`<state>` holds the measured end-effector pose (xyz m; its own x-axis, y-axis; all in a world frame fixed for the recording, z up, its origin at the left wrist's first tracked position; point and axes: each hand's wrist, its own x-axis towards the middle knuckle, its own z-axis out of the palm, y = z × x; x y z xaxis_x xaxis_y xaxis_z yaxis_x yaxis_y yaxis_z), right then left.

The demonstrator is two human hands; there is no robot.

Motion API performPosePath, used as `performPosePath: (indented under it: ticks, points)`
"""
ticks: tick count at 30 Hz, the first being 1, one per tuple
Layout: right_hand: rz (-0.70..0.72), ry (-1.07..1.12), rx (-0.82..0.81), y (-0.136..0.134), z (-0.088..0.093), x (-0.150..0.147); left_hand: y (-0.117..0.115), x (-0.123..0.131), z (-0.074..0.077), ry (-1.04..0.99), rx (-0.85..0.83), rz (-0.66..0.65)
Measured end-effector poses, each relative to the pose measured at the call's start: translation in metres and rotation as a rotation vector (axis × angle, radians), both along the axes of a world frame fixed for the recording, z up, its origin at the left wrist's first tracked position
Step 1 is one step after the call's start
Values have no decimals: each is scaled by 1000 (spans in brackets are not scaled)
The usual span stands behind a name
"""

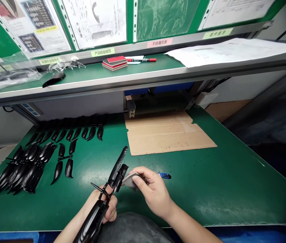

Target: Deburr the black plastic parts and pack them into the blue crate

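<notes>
Two hands work nearer than the cardboard (168, 135): the left hand (109, 209) is closed around a black propeller (93, 219), its long axis pointing forward and slightly right, and the right hand (153, 190) pinches a grey abrasive pad (130, 180) at the hub. Left of the cardboard lie rows of black blades (23, 172); beyond it, labels read 产品检验规范 (102, 52) and 不良履历表 (159, 42).

Glossy black plastic on the ribbed blade (93, 221) right there, up against a rough-looking grey sanding pad (129, 179), probably abrasive paper though it's half hidden, and all over smooth, faintly shiny green bench matting (183, 199) beside matt brown cardboard (168, 135)!
</notes>
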<state>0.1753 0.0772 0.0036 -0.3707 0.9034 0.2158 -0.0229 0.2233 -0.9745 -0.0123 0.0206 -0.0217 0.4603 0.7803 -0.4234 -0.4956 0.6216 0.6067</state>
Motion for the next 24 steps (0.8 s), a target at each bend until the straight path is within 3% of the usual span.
performPosePath:
  ticks: [3,6,8,10,14,17,20,22,24]
  points:
    - [-153,-35,175,-4,0,-3,3,1,0,-12,9,4]
    - [7,-121,202,-11,-3,-2,14,-13,8,-9,31,85]
    - [134,-240,273,-12,-8,6,23,-31,21,14,76,169]
    - [203,-423,390,-5,-14,19,27,-48,38,163,161,188]
    - [79,-588,432,22,-10,40,21,-58,64,751,198,-144]
    - [81,-584,512,36,11,33,18,-42,66,981,313,-310]
    - [355,-745,625,38,25,12,22,-23,61,1007,528,-313]
    - [470,-891,618,37,23,-1,26,-15,58,980,603,-293]
    - [487,-951,572,36,12,-9,28,-9,54,998,630,-208]
